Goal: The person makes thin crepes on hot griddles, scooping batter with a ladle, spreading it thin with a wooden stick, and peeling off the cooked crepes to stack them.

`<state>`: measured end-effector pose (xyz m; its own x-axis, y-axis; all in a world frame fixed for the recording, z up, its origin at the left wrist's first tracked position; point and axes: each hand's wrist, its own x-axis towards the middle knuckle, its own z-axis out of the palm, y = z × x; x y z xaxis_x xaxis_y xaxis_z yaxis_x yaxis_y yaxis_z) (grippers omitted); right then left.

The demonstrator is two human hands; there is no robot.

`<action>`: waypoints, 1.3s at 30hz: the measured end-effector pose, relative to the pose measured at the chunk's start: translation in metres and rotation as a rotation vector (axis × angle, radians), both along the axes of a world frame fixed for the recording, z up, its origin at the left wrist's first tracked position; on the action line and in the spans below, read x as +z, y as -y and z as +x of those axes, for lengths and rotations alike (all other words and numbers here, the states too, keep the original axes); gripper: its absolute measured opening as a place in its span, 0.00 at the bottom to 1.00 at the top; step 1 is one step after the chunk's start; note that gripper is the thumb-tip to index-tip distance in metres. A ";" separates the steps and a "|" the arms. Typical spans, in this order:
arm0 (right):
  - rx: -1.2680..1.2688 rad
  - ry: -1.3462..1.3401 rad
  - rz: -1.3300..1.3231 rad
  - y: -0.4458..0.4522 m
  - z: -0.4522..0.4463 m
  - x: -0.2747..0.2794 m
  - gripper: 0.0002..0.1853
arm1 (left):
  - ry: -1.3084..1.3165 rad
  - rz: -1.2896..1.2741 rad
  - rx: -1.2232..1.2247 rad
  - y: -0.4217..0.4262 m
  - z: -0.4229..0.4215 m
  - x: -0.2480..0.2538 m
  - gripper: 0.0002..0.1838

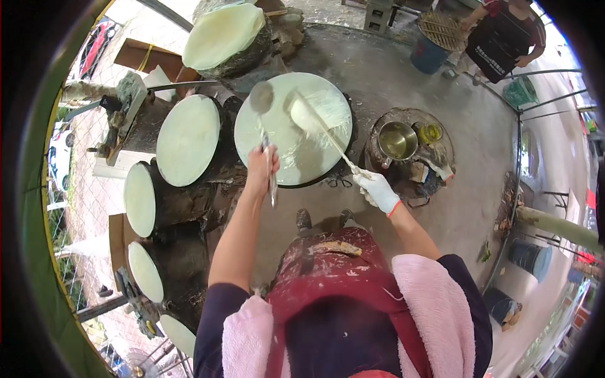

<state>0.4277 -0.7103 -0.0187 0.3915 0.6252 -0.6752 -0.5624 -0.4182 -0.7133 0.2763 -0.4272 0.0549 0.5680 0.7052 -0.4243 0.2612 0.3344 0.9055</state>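
My bare left hand [260, 165] is wrapped round the handle of a ladle [262, 97]. Its round grey bowl, slightly blurred, is over the left part of a large round griddle [252, 132]. On my right hand [377, 190] is a white glove, and its fingers close on a long stick with a paddle-like head [307, 117] coated in white batter. That head is over the upper right of the griddle, where wet batter [331, 116] lies in streaks. Pale batter covers most of the griddle's surface.
More round griddles with pale sheets, such as this one [188, 140], curve along the left. A larger sheet [224, 36] lies at the back. To the right, a round stand [441, 142] bears a metal pot [397, 140] of yellowish liquid. Another person [507, 38] stands beside a blue bucket [428, 57].
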 end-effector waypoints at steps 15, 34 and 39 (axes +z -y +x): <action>-0.388 0.166 0.049 -0.042 -0.113 -0.022 0.11 | -0.030 -0.532 0.095 0.021 -0.018 -0.025 0.02; 0.369 0.642 0.094 -0.022 -0.055 -0.014 0.20 | 1.058 -1.247 0.080 0.033 -0.153 0.056 0.19; 0.170 0.646 0.049 0.004 -0.055 -0.060 0.24 | 1.233 -0.955 0.249 0.051 -0.252 0.114 0.19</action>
